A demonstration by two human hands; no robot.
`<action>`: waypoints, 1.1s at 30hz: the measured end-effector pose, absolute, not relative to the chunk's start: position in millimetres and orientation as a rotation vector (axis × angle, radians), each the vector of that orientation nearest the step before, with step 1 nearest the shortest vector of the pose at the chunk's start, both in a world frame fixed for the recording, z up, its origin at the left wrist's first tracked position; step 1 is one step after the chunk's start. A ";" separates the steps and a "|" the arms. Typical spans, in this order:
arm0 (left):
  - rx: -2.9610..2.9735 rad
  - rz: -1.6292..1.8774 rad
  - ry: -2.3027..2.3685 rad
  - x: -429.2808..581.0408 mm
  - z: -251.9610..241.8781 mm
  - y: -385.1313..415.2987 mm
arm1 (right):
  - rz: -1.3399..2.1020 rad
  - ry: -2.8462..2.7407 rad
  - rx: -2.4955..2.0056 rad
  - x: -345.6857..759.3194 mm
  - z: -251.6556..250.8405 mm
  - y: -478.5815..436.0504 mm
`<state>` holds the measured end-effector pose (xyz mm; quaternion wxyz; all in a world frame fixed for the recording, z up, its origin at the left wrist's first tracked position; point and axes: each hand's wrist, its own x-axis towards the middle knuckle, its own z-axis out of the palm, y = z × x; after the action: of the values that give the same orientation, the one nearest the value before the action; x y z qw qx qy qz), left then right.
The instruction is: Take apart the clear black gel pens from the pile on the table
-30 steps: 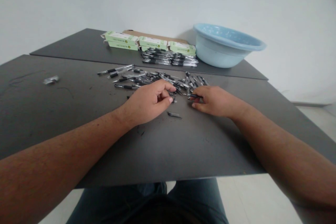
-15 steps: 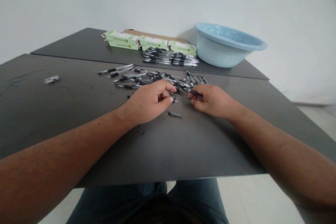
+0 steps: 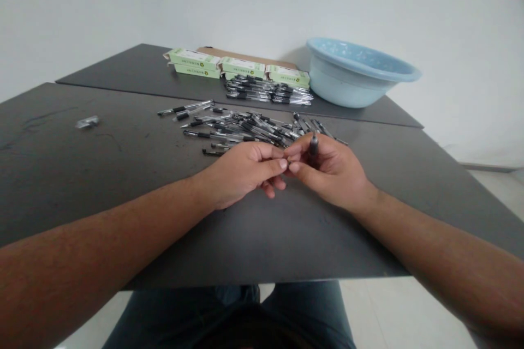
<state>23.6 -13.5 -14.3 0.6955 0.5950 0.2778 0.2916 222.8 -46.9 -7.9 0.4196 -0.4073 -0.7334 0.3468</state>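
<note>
My left hand (image 3: 248,172) and my right hand (image 3: 333,169) meet fingertip to fingertip just above the table, in front of a loose pile of black-and-clear pens (image 3: 262,128). Both thumbs and forefingers pinch together at a small dark bit, mostly hidden by the fingers. My left hand is closed there, its lower fingers curled underneath. A pen (image 3: 314,146) with a dark grip stands up between the fingers of my right hand, its tip upward; the rest of it is hidden in the hand.
Sorted pens (image 3: 249,89) lie stacked behind the pile, before green-and-white boxes (image 3: 194,64). A light-blue basin (image 3: 347,84) stands at the back right, near the wall. A small clear plastic piece (image 3: 87,121) lies at the left. The table's front edge (image 3: 266,285) is close to my legs.
My hands have come together from apart. The pen in my right hand has turned upright. The small clear-and-black piece on the table before my hands no longer shows.
</note>
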 end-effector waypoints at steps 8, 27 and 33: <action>1.205 0.674 0.604 24.1 -13.8 -14.3 | 0.554 -1.972 -1.066 225.6 -4.3 -48.0; 1.602 1.077 0.863 16.1 -13.9 4.0 | 0.018 -2.320 -1.235 252.9 12.2 -28.5; 1.663 1.097 0.916 14.6 -10.2 3.8 | -0.071 -2.353 -1.236 256.9 11.5 -29.4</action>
<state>14.6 3.8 -10.2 0.4568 0.6748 0.3714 0.4449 256.9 -29.4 11.5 0.2388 -0.4514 -0.8594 -0.0261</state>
